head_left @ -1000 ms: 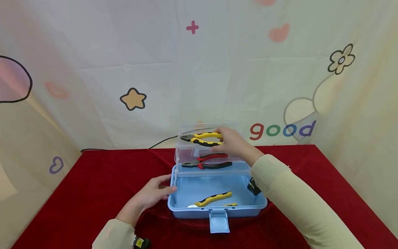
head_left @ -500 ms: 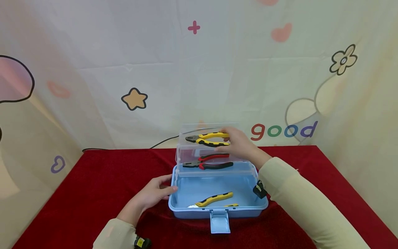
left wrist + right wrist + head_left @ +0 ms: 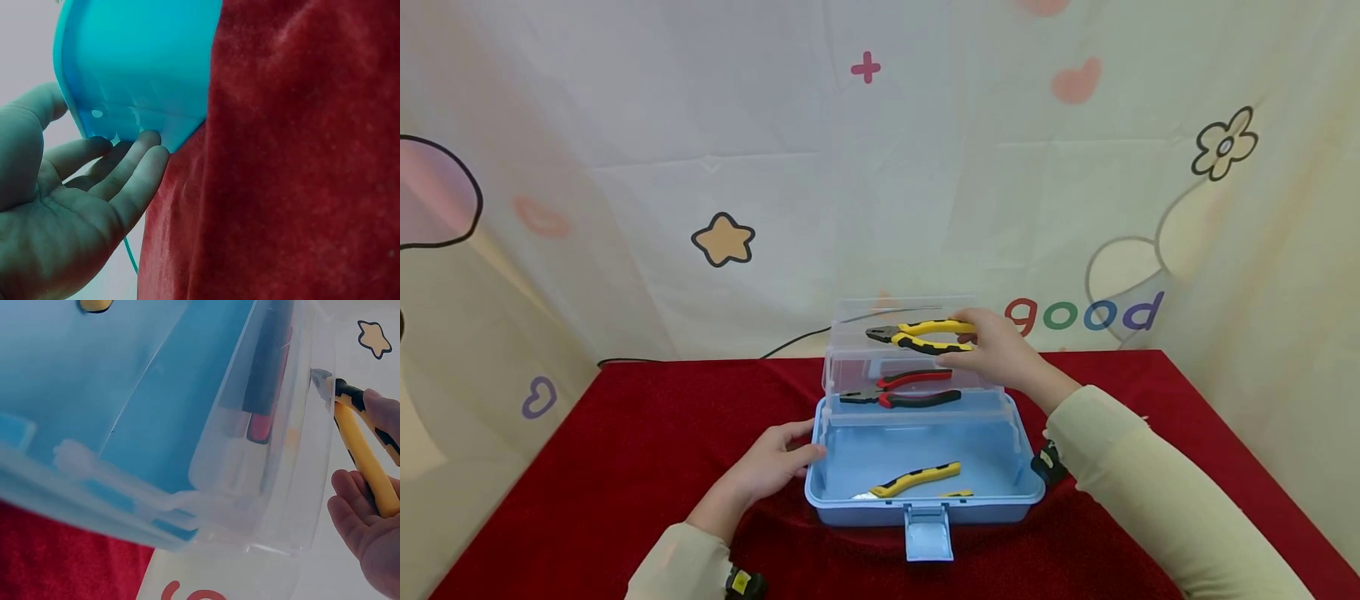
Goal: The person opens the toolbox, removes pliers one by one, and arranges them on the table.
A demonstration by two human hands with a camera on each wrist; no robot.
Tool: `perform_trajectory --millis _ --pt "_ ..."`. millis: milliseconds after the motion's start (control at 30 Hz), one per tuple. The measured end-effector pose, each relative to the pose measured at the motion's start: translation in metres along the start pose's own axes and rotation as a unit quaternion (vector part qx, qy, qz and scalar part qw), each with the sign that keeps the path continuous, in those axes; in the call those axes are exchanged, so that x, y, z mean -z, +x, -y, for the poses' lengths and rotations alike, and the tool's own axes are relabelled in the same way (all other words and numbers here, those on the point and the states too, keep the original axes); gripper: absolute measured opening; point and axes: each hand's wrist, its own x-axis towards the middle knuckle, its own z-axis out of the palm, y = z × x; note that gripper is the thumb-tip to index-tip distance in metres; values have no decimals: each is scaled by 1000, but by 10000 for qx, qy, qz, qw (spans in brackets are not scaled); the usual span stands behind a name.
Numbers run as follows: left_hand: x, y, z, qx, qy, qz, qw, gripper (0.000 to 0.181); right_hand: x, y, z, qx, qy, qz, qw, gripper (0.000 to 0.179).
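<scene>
In the head view, my right hand (image 3: 996, 350) holds yellow-and-black pliers (image 3: 928, 337) by the handle ends, in the air over the raised clear trays (image 3: 850, 364) of a light blue toolbox (image 3: 865, 515). The pliers' grey nose points left and their handles are spread. Red-and-black pliers (image 3: 910, 392) lie in the tray below. My left hand (image 3: 771, 462) grips the toolbox's left end, thumb at the rim. The left wrist view shows its fingers (image 3: 134, 169) against the outer wall (image 3: 144, 69). A yellow-and-black handled tool (image 3: 917, 479) lies on the box floor, partly hidden by the front wall.
The toolbox stands open on a red cloth (image 3: 662, 467), its front latch (image 3: 928, 533) hanging down. A smaller yellow piece (image 3: 957, 493) shows beside the tool inside. Behind hangs a printed curtain (image 3: 775, 192); a black cable (image 3: 797, 340) runs along its foot.
My right hand has moved a little to the right with the yellow-and-black pliers, over the trays. My left hand stays on the toolbox's left end.
</scene>
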Motion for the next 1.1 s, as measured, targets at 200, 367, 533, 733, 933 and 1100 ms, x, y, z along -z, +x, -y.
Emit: perform_trajectory --millis 200,367,533,733,933,1100 --pt "2 1 -1 -20 63 22 10000 58 2 -6 -5 -109 138 -114 9998 68" --pt "3 2 -1 0 89 44 10000 58 4 -12 -9 -138 222 -215 9994 67" --pt "3 4 -1 54 67 37 10000 57 6 -18 -15 -167 278 -338 9989 66" --pt "3 4 -2 67 -24 62 10000 57 9 -27 -24 -249 356 -486 9979 68" --pt "2 3 -3 281 -41 2 9996 58 10 -34 -33 -275 374 -610 9971 69" --pt "2 2 -3 331 -37 -1 9994 59 12 -39 -36 -297 399 -717 9962 68"
